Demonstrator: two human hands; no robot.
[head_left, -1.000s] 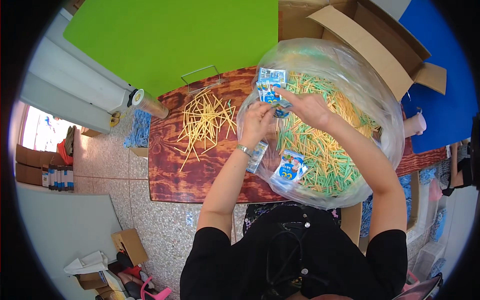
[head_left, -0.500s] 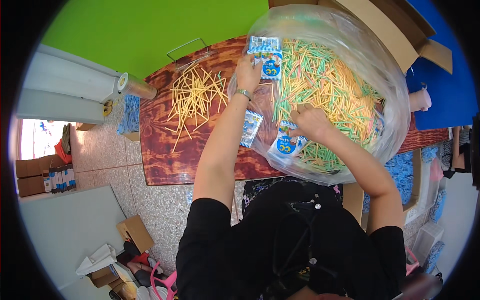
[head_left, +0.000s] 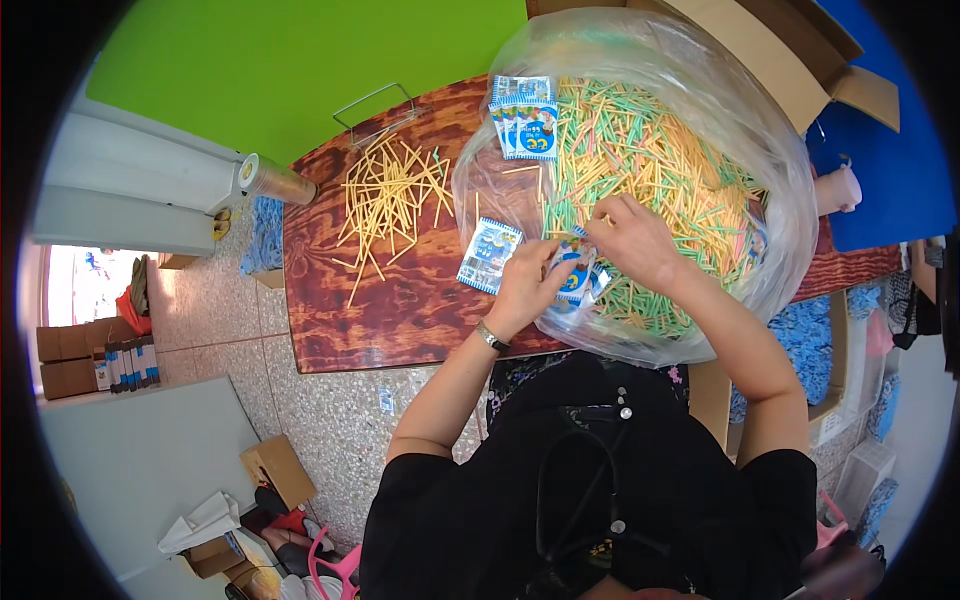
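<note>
The left hand (head_left: 528, 287) pinches a blue-and-white packet (head_left: 573, 284) at the seven o'clock part of the clear bag (head_left: 640, 349) of coloured sticks (head_left: 655, 165) — the right hand (head_left: 637, 246) bends its fingers at the packet's two o'clock, grip unclear.

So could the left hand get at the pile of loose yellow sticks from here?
Probably yes: nothing tall stands between the left hand and the yellow sticks, just a flat packet, though that hand looks busy at a second packet.
</note>
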